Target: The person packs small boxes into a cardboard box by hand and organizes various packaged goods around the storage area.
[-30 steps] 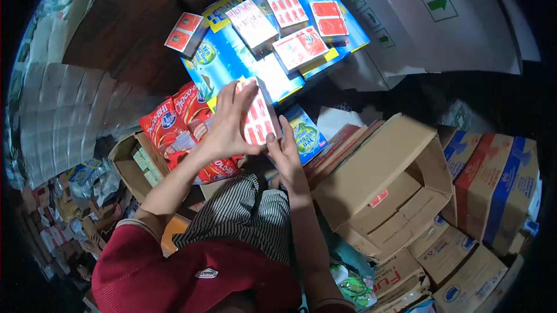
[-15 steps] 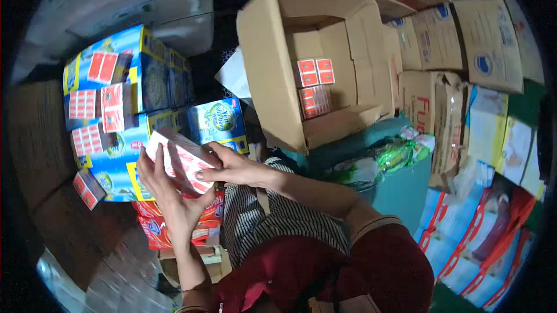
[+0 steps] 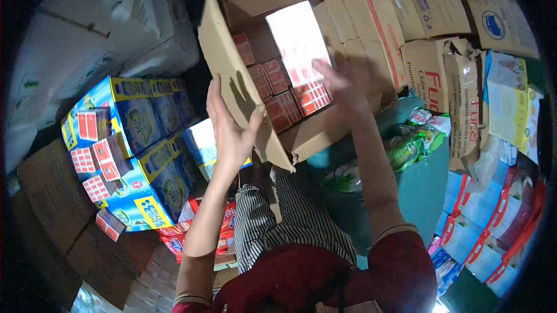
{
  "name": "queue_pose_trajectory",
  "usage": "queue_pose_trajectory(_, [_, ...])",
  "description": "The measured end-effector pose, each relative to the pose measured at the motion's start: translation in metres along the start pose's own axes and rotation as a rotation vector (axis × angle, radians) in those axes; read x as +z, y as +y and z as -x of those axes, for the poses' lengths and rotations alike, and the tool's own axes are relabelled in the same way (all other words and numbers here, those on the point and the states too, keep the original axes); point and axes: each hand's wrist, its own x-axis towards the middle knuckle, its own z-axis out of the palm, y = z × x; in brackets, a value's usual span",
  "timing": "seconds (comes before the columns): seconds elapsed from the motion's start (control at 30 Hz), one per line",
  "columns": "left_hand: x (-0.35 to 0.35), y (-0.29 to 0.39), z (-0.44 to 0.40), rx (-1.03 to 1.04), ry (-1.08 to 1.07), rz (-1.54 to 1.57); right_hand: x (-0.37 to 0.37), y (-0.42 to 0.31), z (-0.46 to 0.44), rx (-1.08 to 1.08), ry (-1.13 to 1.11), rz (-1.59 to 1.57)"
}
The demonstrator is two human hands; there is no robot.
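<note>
My right hand [image 3: 342, 84], blurred by motion, grips the lower right edge of a white pack with red print [image 3: 299, 40]. The pack is over the inside of an open cardboard carton [image 3: 307, 145] and is brightly lit, so its face is partly washed out. Below it, several red-and-white packs [image 3: 281, 110] lie on the carton's floor. Fingers apart and holding nothing, my left hand [image 3: 232, 133] is beside the carton's left wall; whether it touches the wall I cannot tell.
Small red packs [image 3: 107, 159] lie on blue-and-yellow boxes [image 3: 142, 124] at the left. Red packages [image 3: 174, 237] sit below. Right of the carton are a teal container [image 3: 418, 179] with green packets [image 3: 415, 147], brown cartons [image 3: 429, 75] and pale blue packages [image 3: 476, 220].
The white-and-red pack went from between both hands at the left into the carton with my right hand. My left hand let go and opened. The view shifted, showing more packs inside.
</note>
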Motion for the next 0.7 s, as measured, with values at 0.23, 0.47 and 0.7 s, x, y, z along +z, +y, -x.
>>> queue_pose_trajectory(0.23, [0.063, -0.027, -0.052, 0.12, 0.048, -0.351, -0.075, 0.067, -0.132, 0.051, 0.195, 0.215])
queue_pose_trajectory(0.47, [0.072, -0.025, -0.062, 0.04, 0.067, -0.302, -0.053, 0.13, -0.201, 0.393, 0.449, 0.105])
queue_pose_trajectory(0.7, [0.067, -0.022, -0.066, -0.042, 0.036, -0.215, -0.096, 0.196, -0.261, 0.36, 0.364, 0.281])
